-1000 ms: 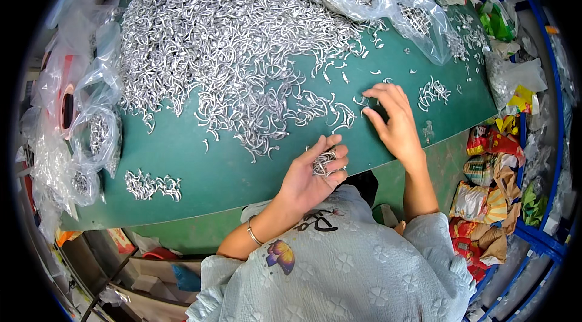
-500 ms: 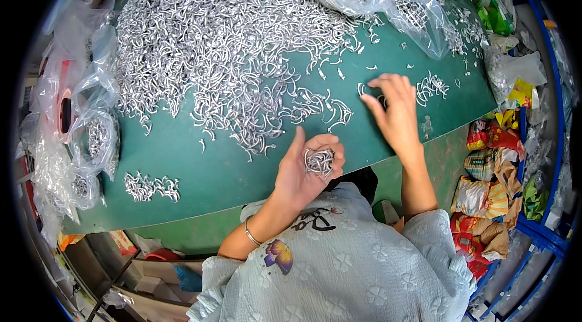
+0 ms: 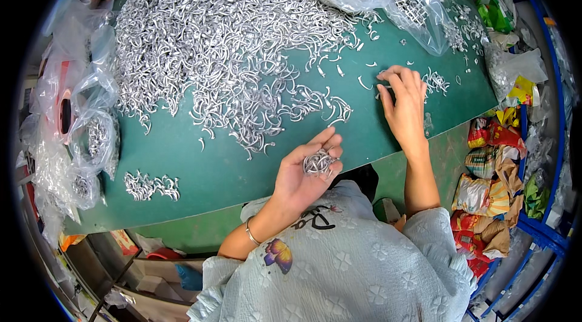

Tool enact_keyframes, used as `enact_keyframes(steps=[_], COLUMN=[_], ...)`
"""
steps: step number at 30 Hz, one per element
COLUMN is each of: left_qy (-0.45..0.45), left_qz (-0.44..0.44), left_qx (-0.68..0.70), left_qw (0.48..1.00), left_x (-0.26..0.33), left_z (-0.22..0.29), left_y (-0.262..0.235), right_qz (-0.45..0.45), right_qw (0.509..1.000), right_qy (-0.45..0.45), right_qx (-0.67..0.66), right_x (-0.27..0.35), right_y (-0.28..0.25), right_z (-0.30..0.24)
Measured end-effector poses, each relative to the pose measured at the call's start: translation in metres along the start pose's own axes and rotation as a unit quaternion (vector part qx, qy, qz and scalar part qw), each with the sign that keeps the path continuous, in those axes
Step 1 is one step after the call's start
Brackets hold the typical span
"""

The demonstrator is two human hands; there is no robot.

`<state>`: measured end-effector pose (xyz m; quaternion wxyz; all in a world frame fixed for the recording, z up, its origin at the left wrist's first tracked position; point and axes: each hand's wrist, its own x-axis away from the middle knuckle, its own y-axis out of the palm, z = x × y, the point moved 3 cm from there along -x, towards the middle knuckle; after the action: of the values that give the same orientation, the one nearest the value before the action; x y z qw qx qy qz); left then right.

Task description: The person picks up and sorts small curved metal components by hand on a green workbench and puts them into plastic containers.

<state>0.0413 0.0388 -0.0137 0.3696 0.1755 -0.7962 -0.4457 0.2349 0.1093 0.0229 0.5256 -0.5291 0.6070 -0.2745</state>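
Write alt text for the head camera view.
A person's left hand cups a small bundle of curved silver metal pieces while the right hand presses on loose ones on a green table heaped with them.

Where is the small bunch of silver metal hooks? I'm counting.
In the head view, cupped in the left hand, the small bunch of silver metal hooks sits near the green table's front edge.

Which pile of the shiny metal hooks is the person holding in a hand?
The small bundle of hooks cupped in the left hand. All the other piles lie on the green table, like the big heap.
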Motion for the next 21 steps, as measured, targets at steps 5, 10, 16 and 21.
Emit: enact_keyframes(steps=[5, 10, 16, 21], left_qy=[-0.063, -0.053, 0.081, 0.031], left_qz=[-0.123, -0.063, 0.128, 0.037], left_qx=[0.087, 0.026, -0.156, -0.18], left_qw=[0.987, 0.996, 0.976, 0.983], left_x=[0.002, 0.003, -0.001, 0.002], left_z=[0.0, -0.002, -0.012, -0.004], left_y=[-0.014, -0.006, 0.028, -0.002], right_qz=[0.008, -0.011, -0.136, -0.082], right_qw=[1.0, 0.997, 0.927, 0.976], right_qy=[-0.025, -0.01, -0.082, -0.094], right_qx=[-0.005, -0.076, -0.34, -0.181], right_x=[0.0, -0.002, 0.013, 0.014], right_y=[0.014, 0.011, -0.019, -0.006], right_z=[-0.012, -0.017, -0.049, -0.036])
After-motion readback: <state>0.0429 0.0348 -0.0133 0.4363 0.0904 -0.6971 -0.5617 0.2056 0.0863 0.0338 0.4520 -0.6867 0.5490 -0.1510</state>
